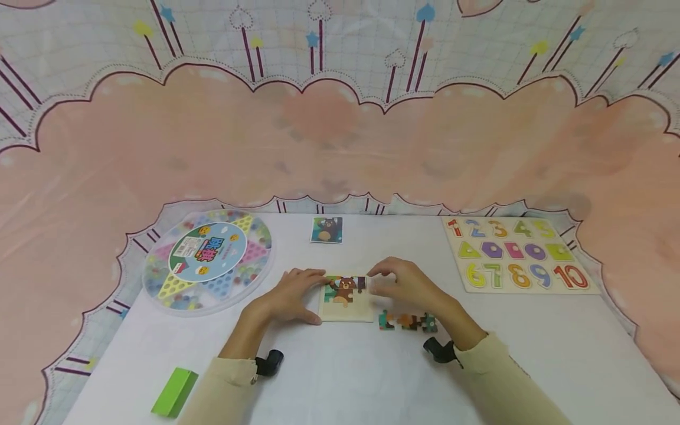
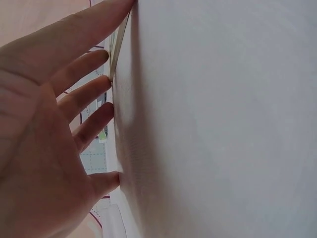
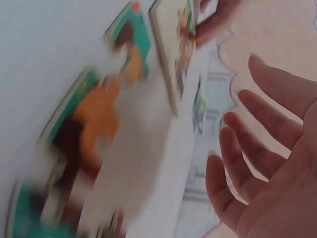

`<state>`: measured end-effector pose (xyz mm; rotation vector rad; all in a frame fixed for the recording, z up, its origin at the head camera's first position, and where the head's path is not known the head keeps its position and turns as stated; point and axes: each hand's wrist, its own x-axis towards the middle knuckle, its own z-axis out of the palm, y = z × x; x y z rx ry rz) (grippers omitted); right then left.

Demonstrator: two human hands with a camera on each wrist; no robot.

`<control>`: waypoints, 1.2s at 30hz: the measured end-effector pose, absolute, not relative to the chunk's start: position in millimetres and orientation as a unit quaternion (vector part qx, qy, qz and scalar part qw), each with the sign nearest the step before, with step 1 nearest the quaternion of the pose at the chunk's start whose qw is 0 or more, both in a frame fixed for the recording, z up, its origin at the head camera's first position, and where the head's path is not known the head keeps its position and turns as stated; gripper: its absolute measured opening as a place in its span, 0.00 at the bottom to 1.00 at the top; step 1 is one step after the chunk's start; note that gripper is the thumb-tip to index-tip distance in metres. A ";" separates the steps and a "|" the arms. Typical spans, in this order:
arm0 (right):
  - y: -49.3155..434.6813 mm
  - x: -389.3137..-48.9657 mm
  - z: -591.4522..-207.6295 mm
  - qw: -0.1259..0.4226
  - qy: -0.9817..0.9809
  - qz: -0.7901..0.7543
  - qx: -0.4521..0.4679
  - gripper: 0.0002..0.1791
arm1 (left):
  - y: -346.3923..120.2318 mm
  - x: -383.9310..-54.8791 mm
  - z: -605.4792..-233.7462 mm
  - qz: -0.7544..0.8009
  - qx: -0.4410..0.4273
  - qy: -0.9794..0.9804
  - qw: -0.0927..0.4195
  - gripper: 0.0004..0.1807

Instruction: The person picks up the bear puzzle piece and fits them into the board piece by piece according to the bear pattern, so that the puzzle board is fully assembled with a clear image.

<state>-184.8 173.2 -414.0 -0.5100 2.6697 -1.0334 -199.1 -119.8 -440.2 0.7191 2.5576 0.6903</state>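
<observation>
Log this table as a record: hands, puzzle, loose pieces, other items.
Puzzle board: bear partly assembled, lower part bare
Left hand: touching the board's left side
Right hand: near the board's right edge, holding nothing
Loose pieces: beside the board's near right corner
Other items: picture card beyond the board; number board right; round game left; green block near left

You have one puzzle tray (image 1: 330, 314), at least three loose pieces (image 1: 408, 322), one picture card (image 1: 326, 230), one round game box (image 1: 207, 257), one green block (image 1: 175, 392) and one number board (image 1: 497, 290)
</observation>
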 end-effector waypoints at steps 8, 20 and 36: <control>212.9 -174.9 -420.6 0.104 0.921 -0.349 -0.140 0.19 | -125.1 -196.1 -442.1 0.259 0.251 0.912 0.196 0.45; 241.9 -159.3 -427.2 0.114 0.924 -0.351 -0.101 0.25 | -124.6 -197.3 -443.2 0.261 0.259 0.909 0.197 0.45; 264.7 -162.0 -442.4 0.134 0.924 -0.345 -0.096 0.17 | -125.2 -196.2 -442.3 0.262 0.255 0.910 0.196 0.44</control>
